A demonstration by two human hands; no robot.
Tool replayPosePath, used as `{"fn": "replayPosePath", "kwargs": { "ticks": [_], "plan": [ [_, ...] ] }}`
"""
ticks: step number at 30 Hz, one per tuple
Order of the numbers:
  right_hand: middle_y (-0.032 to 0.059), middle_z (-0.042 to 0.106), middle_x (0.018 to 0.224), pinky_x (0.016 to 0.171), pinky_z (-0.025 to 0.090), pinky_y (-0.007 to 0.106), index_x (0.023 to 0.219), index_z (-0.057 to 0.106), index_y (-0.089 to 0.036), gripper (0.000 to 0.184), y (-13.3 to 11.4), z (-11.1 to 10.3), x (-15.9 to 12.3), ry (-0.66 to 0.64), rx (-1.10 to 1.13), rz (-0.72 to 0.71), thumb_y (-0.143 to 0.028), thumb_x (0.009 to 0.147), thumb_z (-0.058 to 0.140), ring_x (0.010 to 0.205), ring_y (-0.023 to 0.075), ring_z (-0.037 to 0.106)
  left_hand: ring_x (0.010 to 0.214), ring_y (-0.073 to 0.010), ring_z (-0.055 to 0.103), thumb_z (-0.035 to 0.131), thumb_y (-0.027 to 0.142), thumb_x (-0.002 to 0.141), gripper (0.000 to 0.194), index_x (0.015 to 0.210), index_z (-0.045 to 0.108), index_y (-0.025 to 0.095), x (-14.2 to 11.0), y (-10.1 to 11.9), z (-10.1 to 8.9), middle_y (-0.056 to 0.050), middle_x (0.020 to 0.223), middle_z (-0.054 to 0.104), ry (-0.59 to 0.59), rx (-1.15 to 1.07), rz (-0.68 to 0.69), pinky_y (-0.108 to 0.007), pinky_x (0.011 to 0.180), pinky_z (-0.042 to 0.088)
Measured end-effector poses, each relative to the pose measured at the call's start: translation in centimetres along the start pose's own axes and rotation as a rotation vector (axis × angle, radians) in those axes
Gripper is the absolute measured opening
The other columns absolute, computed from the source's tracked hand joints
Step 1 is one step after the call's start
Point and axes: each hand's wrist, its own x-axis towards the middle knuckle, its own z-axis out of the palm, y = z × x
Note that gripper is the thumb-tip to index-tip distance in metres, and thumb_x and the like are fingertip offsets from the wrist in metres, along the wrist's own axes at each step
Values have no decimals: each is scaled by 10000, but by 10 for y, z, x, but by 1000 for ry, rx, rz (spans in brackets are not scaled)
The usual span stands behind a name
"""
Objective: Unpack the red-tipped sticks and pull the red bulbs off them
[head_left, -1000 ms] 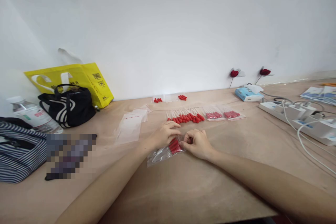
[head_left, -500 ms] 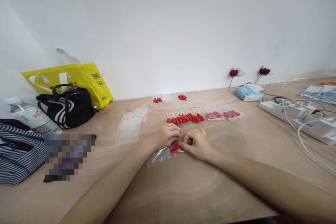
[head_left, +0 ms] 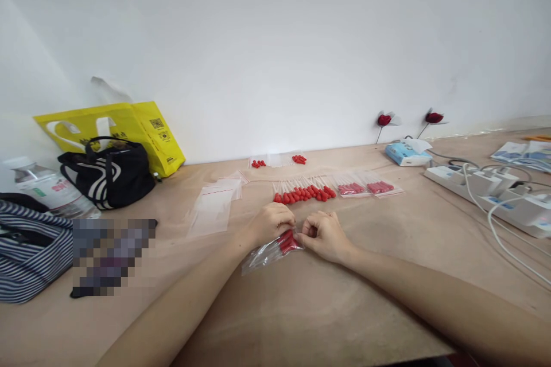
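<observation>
Clear plastic bag [head_left: 260, 258] of red-tipped sticks [head_left: 287, 242], pinched by left hand [head_left: 270, 223] and right hand [head_left: 323, 236], fingers nearly closed, could split under uneven tugging.

This looks like a plain room set up for light handwork; whether it belongs to a home or a small workshop cannot be told. A wooden worktop [head_left: 279, 315] stands against a white wall [head_left: 275, 57], with clear plastic bags [head_left: 210, 209] and a row of red-tipped sticks [head_left: 303, 192] laid out on it. A yellow carrier bag [head_left: 161, 149], a black handbag [head_left: 133, 172], a water bottle [head_left: 55, 189], a tissue pack [head_left: 407, 153] and a white power strip [head_left: 451, 183] loaded with plugs [head_left: 484, 182] share it, an informal, everyday mix.
</observation>
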Motion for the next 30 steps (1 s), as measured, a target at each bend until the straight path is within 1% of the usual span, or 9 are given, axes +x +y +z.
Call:
{"fn": "replayPosePath", "kwargs": {
  "ticks": [7, 11, 13, 16, 19, 22, 25, 27, 30],
  "plan": [
    [-52, 554, 570, 676, 233, 284, 539, 500, -174, 225, 0, 0, 0, -3, 2, 5, -303, 684, 613, 635, 114, 481, 668, -108, 560, 523, 114, 754, 117, 651, 565, 153, 0, 0, 1, -7, 678, 632, 31, -12, 21, -233, 685, 419],
    [-49, 551, 565, 674, 233, 288, 542, 494, -174, 285, 1, -1, 0, 5, 6, -16, -383, 697, 609, 632, 117, 478, 687, -114, 563, 513, 130, 763, 117, 657, 553, 156, 0, -1, 2, -13, 698, 630, 4, -16, -11, -244, 699, 420],
    [-41, 544, 562, 668, 236, 290, 557, 490, -175, 304, 4, -2, 1, 30, -8, -52, -406, 743, 558, 623, 118, 467, 688, -116, 561, 504, 134, 771, 120, 661, 549, 155, 0, -1, 1, -15, 699, 624, -6, -15, -18, -247, 695, 421],
    [-26, 552, 593, 660, 248, 289, 642, 515, -185, 210, 14, -6, 5, 60, -34, -163, -309, 808, 476, 636, 123, 459, 691, -122, 551, 497, 145, 780, 132, 657, 544, 155, 1, 0, 0, -17, 692, 616, -16, -13, -8, -254, 695, 424],
    [-12, 575, 660, 671, 263, 288, 762, 555, -202, 48, 26, -9, 10, 27, -82, -362, -193, 759, 508, 680, 133, 452, 724, -128, 544, 494, 141, 778, 130, 659, 544, 158, 2, 1, -1, -23, 730, 621, -8, -12, 12, -261, 720, 425],
    [-4, 577, 717, 675, 267, 287, 802, 580, -218, 104, 33, -9, 12, 4, -143, -532, -162, 730, 530, 708, 137, 436, 745, -128, 535, 487, 129, 775, 122, 670, 542, 157, 2, 1, -2, -30, 767, 623, 10, -4, 28, -261, 736, 422],
    [0, 538, 680, 661, 264, 284, 761, 594, -217, 88, 34, -7, 13, 23, -212, -602, -181, 756, 514, 703, 135, 423, 711, -124, 520, 474, 128, 777, 124, 672, 533, 156, 2, 1, -3, -27, 746, 614, -4, 21, 17, -259, 714, 419],
    [3, 516, 655, 649, 260, 287, 747, 605, -215, 108, 33, -6, 14, 53, -260, -620, -213, 780, 502, 692, 136, 417, 682, -122, 507, 474, 117, 769, 116, 674, 529, 155, 3, 2, -4, -22, 724, 607, -23, 40, 7, -257, 694, 415],
    [11, 526, 660, 654, 258, 296, 750, 627, -220, 148, 33, -4, 17, 111, -300, -635, -273, 803, 499, 689, 138, 414, 664, -120, 497, 473, 99, 758, 113, 676, 525, 156, 3, 2, -4, -16, 709, 602, -41, 56, 3, -251, 683, 409]
  ]
}}
